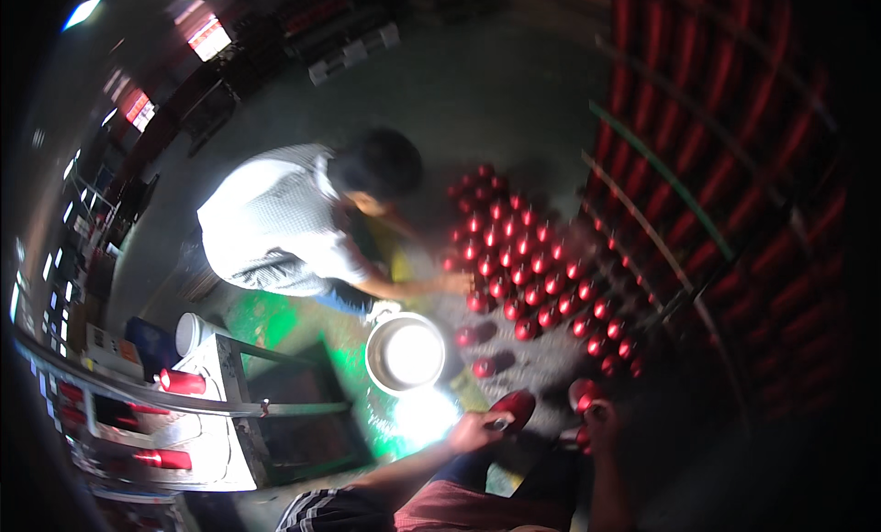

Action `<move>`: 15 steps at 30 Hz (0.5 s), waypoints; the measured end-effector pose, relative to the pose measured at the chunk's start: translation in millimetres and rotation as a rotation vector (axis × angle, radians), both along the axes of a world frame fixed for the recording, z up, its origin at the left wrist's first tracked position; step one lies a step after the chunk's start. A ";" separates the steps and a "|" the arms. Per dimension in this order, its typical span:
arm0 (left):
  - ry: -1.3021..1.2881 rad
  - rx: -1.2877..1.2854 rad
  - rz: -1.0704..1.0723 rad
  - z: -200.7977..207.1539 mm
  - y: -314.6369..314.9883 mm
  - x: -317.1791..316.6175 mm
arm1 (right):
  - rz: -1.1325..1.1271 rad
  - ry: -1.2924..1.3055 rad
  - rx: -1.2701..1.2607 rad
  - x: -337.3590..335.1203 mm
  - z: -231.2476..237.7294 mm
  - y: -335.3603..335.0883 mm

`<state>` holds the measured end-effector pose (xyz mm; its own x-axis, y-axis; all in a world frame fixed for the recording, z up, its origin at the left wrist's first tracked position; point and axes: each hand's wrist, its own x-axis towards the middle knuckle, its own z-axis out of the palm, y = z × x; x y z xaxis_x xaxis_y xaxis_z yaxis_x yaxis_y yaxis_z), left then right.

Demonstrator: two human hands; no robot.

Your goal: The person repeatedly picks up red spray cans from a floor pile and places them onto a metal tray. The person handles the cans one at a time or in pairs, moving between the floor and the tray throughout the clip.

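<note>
My left hand (475, 433) is closed at the neck end of a red metal cylinder (516, 405), whose rounded body points away from me. Close by on the right, my right hand (601, 424) grips the top of another red cylinder (581, 393). Both look like small fire-extinguisher bodies; blur and shadow hide the fingertips. Part of one more red cylinder shows between my hands, low down. Two single cylinders, one of them this near one (484, 368), stand on the floor ahead, beside a dense group of upright red cylinders (518, 273).
A person in a light shirt (275, 211) bends over, one arm reaching to the group. A round metal pot (372, 356) with a bright interior stands at their feet. Racks of red cylinders (725, 119) rise at right. A white bench (229, 440) with red cylinders and a rail is at left.
</note>
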<state>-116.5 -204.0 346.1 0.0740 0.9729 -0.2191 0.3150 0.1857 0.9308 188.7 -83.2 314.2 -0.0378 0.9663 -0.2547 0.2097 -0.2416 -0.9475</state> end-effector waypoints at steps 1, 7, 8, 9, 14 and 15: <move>-0.116 0.045 0.020 20.8 -10.5 -6.5 | 0.077 0.016 0.076 -9.0 21.3 1.3; 0.043 0.012 0.353 150.6 -124.8 -35.1 | 0.329 0.161 0.170 -73.4 95.1 -46.2; -0.068 0.082 0.453 164.2 -150.8 -30.6 | 0.385 0.192 0.104 -80.3 99.6 -59.6; -0.152 0.115 0.563 176.5 -178.4 -24.4 | 0.444 0.250 0.018 -85.9 103.8 -71.6; -0.115 0.045 1.116 219.7 -322.1 16.2 | 0.834 0.257 0.020 -104.8 120.6 -141.7; -0.057 0.120 1.201 227.6 -351.6 28.6 | 0.891 0.245 -0.003 -107.4 127.0 -156.9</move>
